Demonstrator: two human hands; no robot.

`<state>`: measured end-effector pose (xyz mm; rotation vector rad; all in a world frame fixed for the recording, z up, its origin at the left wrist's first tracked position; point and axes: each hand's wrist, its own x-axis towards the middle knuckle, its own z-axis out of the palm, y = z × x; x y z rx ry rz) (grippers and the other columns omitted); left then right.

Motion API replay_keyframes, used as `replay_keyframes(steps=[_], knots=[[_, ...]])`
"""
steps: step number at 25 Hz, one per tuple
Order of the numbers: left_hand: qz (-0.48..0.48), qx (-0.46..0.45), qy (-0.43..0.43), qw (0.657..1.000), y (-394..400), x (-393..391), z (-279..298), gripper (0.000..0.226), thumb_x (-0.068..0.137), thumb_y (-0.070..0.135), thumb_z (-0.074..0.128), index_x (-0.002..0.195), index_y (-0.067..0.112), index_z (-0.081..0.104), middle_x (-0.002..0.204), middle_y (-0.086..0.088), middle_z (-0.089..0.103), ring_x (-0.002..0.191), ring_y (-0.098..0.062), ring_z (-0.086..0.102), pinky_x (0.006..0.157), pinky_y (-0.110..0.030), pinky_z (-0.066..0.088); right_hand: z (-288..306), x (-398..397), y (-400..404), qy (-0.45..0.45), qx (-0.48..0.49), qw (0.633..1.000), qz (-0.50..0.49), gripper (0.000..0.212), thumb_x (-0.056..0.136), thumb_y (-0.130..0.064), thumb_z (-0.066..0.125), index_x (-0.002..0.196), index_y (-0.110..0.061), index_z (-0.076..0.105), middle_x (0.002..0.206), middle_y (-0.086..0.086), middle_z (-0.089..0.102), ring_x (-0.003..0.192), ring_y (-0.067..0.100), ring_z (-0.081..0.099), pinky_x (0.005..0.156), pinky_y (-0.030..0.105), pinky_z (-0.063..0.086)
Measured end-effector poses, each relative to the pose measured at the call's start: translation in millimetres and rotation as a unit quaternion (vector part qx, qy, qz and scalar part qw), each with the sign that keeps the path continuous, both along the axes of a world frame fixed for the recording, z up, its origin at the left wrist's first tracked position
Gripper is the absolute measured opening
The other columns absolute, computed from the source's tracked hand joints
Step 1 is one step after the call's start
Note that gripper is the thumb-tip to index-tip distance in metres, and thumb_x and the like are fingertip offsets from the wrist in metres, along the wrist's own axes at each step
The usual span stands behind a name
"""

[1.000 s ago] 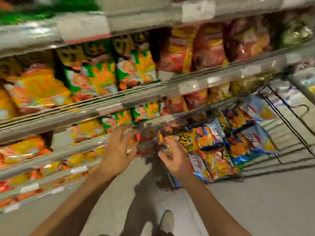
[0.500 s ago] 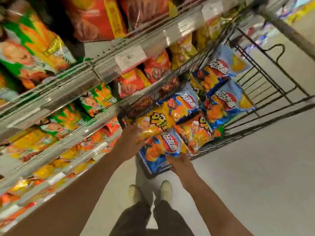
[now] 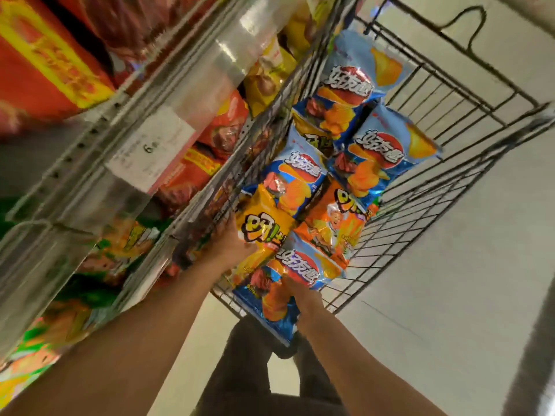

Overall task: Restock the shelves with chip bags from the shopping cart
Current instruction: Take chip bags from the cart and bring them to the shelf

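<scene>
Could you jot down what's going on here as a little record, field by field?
Setting: shop aisle, shelves on the person's left
Cart: black wire shopping cart holding chip bags
Left hand: grips a yellow chip bag
Right hand: holds the nearest blue chip bag
Other bags in cart: three more blue, one orange
Shelf tag: white label reading 6

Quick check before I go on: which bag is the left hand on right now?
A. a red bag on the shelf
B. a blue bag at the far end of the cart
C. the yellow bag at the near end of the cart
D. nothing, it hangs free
C: the left hand grips the edge of the yellow bag in the cart, while the right hand holds a blue bag beside it.
</scene>
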<state>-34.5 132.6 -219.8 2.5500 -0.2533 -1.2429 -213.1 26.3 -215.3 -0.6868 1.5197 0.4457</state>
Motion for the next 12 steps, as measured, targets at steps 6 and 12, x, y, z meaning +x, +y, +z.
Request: replay_keyframes(steps=[6, 12], knots=[[-0.023, -0.009, 0.066, 0.998, -1.4, 15.9, -11.5, 0.085, 0.076, 0.048, 0.084, 0.147, 0.015, 0.051, 0.150, -0.010, 0.053, 0.131, -0.029, 0.055, 0.107, -0.038, 0.047, 9.9, -4.6, 1.5, -0.045, -0.050, 0.993, -0.095, 0.031, 0.087, -0.012, 0.076, 0.111, -0.007, 0.058, 0.100, 0.018, 0.066, 0.089, 0.035, 0.066, 0.074, 0.042, 0.057], [-0.027, -0.036, -0.013, 0.999, -3.4, -6.2, 44.3, 0.062, 0.074, 0.059, 0.075, 0.124, 0.024, 0.065, 0.122, -0.007, 0.069, 0.109, -0.030, 0.066, 0.085, -0.034, 0.053, 57.1, -17.8, -33.2, -0.174, 0.042, 0.978, -0.112, 0.017, 0.091, -0.015, 0.070, 0.103, -0.008, 0.060, 0.078, 0.007, 0.069, 0.059, 0.021, 0.066, 0.051, 0.031, 0.053]])
